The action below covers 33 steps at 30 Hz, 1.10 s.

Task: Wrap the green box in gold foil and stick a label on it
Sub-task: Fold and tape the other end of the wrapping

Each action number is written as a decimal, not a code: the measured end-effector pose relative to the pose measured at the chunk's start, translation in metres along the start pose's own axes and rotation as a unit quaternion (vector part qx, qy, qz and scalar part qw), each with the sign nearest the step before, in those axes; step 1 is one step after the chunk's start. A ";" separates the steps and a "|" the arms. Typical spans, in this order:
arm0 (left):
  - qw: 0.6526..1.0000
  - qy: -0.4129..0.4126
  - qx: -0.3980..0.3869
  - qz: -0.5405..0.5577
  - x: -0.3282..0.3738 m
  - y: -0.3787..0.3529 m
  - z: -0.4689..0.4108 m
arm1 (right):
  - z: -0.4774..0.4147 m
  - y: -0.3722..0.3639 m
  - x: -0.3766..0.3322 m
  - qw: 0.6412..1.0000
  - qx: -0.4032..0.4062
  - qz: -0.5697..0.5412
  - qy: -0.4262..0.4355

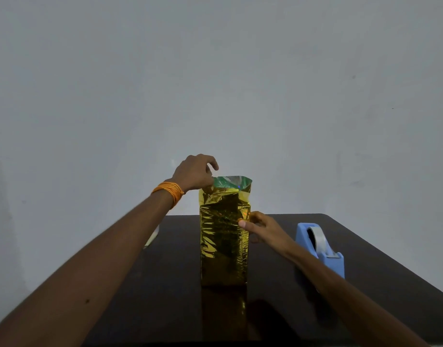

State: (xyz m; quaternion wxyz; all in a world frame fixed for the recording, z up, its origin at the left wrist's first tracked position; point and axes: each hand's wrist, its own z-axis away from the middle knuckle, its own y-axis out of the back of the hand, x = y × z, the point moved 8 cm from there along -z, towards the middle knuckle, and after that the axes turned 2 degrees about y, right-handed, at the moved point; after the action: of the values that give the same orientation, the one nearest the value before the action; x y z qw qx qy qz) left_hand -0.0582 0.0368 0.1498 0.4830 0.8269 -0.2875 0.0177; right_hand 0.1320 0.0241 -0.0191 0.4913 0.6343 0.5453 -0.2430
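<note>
A tall box stands upright in the middle of the dark table, wrapped in crinkled gold foil [223, 241]. The foil's top end stands open above the box, and its green inner side [231, 181] shows there. My left hand [194, 174], with orange threads round the wrist, pinches the foil's upper left corner. My right hand [261, 227] presses its thumb and fingers against the box's right edge about halfway up, where the foil overlaps. No label is visible on the wrapping.
A blue tape dispenser [320, 249] with a roll of clear tape sits to the right of the box. A pale flat object [152, 236] peeks out behind my left forearm at the table's left edge. The glossy table [380, 284] ends just behind the box, before a plain wall.
</note>
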 end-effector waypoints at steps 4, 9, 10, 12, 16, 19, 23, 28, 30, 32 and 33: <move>0.986 -0.001 0.165 -0.002 0.000 0.020 -0.002 | 0.001 0.003 -0.002 1.000 0.001 0.009 0.001; 0.965 -0.030 0.249 0.076 0.031 0.042 0.019 | -0.001 0.001 -0.001 1.000 0.003 0.012 0.004; 0.981 -0.025 0.180 0.068 0.040 0.032 0.017 | -0.002 0.001 -0.001 1.000 0.002 0.013 0.003; 0.999 -0.011 0.025 0.017 0.058 0.002 0.015 | -0.003 0.001 -0.002 1.000 0.002 0.015 0.002; 0.995 -0.016 -0.067 -0.071 0.078 -0.035 0.012 | -0.002 0.001 -0.006 0.999 0.004 0.037 0.001; 0.994 0.005 -0.091 -0.063 0.078 -0.046 0.002 | 0.000 0.004 -0.009 1.000 0.020 0.016 0.004; 0.990 0.021 -0.120 -0.074 0.078 -0.046 -0.006 | -0.001 0.007 -0.014 1.000 0.026 0.005 0.013; 0.991 0.021 -0.110 -0.067 0.075 -0.050 -0.010 | -0.001 0.003 -0.013 1.000 0.024 -0.005 0.014; 0.991 0.008 -0.123 -0.052 0.078 -0.046 -0.008 | 0.001 0.004 -0.015 1.000 0.026 -0.011 0.014; 0.986 -0.004 -0.161 -0.033 0.080 -0.039 -0.003 | 0.002 0.006 -0.016 1.000 0.024 -0.010 0.015; 0.981 -0.014 -0.190 -0.031 0.081 -0.036 0.002 | 0.003 0.008 -0.016 1.000 0.023 -0.008 0.014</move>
State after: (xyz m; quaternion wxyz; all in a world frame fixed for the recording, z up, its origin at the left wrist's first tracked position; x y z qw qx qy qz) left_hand 0.0268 0.0115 0.1455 0.6276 0.7287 -0.2668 -0.0631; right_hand 0.1355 0.0148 -0.0042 0.4663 0.6446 0.5516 -0.2505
